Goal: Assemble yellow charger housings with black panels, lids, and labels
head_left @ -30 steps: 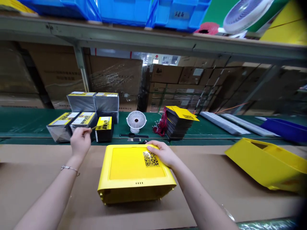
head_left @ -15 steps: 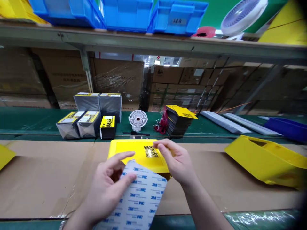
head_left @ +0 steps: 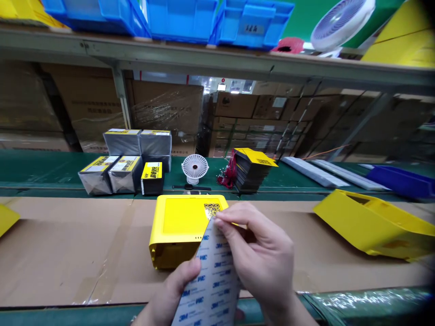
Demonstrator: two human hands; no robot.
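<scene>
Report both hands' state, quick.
Left hand: closed, holding the printed sheet by its lower part.
Right hand: closed, pinching the sheet's top corner.

At the lower middle of the frame, the sheet (head_left: 212,280) is cut off by the bottom edge, and its small print is too blurred to read. It hides most of the left hand's (head_left: 171,287) fingers and, with the right hand (head_left: 263,253), covers the lower right of the yellow case (head_left: 188,215) and part of its QR code (head_left: 211,209). The left edge crops a yellow piece (head_left: 7,220), the right edge another case (head_left: 370,224), the top edge the blue bins (head_left: 180,20). Lettering on the background cartons (head_left: 163,108) is illegible.
</scene>
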